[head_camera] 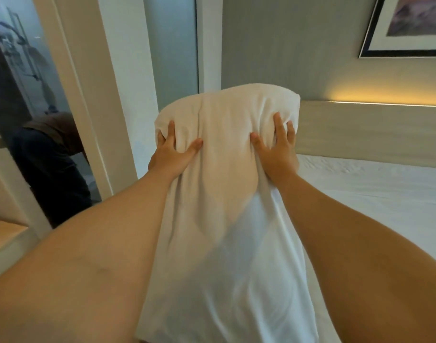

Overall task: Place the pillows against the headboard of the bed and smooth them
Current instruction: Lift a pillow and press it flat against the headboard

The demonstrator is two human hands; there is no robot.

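Note:
A white pillow (pixel 224 194) stands on end in front of me, held up above the bed (pixel 375 194). My left hand (pixel 170 152) grips its left side near the top, thumb pressed into the fabric. My right hand (pixel 276 149) grips its right side at about the same height. The pillow's top reaches a little above the pale wooden headboard (pixel 375 129), which runs along the grey wall to the right. The pillow's lower end hangs loose between my forearms. No other pillow is in view.
A white door frame (pixel 93 120) and a glass panel (pixel 172 50) stand to the left of the bed. A mirror or doorway (pixel 26 120) at far left shows a person in dark clothes. A framed picture (pixel 407 26) hangs above the lit headboard strip.

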